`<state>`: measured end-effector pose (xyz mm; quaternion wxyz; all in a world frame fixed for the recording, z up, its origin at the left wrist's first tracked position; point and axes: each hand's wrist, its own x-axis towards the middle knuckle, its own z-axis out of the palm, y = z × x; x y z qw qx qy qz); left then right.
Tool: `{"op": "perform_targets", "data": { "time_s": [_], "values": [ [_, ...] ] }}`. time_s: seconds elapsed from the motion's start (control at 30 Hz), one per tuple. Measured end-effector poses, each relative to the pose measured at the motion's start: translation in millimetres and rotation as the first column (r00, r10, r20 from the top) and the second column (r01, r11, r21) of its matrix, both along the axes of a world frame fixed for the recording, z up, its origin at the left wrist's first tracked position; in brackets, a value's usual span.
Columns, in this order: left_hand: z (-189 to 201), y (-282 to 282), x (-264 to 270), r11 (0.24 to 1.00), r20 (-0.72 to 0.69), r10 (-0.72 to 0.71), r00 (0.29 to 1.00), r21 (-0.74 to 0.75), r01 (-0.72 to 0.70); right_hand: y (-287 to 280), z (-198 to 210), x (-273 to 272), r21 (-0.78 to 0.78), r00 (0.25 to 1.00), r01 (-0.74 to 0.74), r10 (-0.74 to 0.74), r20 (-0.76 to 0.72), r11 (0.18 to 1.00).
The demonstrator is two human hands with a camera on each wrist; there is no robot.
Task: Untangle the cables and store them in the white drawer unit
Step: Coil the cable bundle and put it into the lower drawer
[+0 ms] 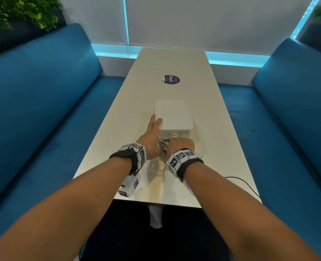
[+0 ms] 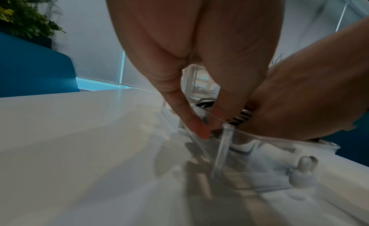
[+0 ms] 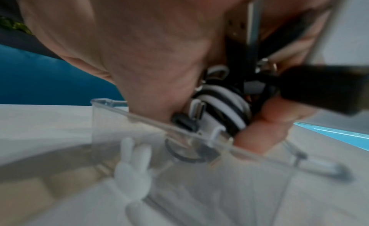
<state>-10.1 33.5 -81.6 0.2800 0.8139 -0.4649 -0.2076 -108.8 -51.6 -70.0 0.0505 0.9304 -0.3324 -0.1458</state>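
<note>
The white drawer unit (image 1: 172,117) stands mid-table. Its clear bottom drawer (image 3: 139,117) is pulled out toward me, with a white rabbit-shaped knob (image 3: 133,164) on the front. My right hand (image 1: 181,145) is curled round a bundle of black and white cables (image 3: 219,106), holding it just over the drawer's rim. My left hand (image 1: 153,129) lies with straight fingers along the unit's left side, its thumb on the top edge. In the left wrist view a finger (image 2: 191,117) of the left hand reaches the drawer's clear wall (image 2: 279,139), with the cables (image 2: 239,117) just behind.
A thin black cable (image 1: 240,180) lies on the white table (image 1: 212,113) near its front right edge. A purple round sticker (image 1: 171,79) sits farther back. Blue sofas (image 1: 43,110) flank both long sides, with plants (image 1: 14,14) behind the left one.
</note>
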Motion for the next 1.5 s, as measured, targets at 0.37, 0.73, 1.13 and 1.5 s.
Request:
{"op": "perform_targets", "data": {
  "time_s": [0.37,0.73,1.13,1.5],
  "values": [
    [-3,-7,-3,0.99,0.114,0.131,0.985,-0.065,-0.124,-6,18,-11,0.451,0.977,0.071,-0.153,0.147,0.89],
    [2,-12,10,0.992,0.036,0.1,0.994,-0.084,-0.097,-1,22,-10,0.302,1.0,-0.02,0.016,0.016,0.953],
    [-9,-19,4,0.981,0.156,0.165,0.974,-0.125,-0.146,-5,2,-3,0.457,0.946,0.205,-0.295,0.136,0.866],
    [0,-31,9,0.986,0.259,0.161,0.952,-0.091,-0.142,-16,11,-18,0.358,0.93,0.133,-0.242,0.278,0.924]
  ]
}}
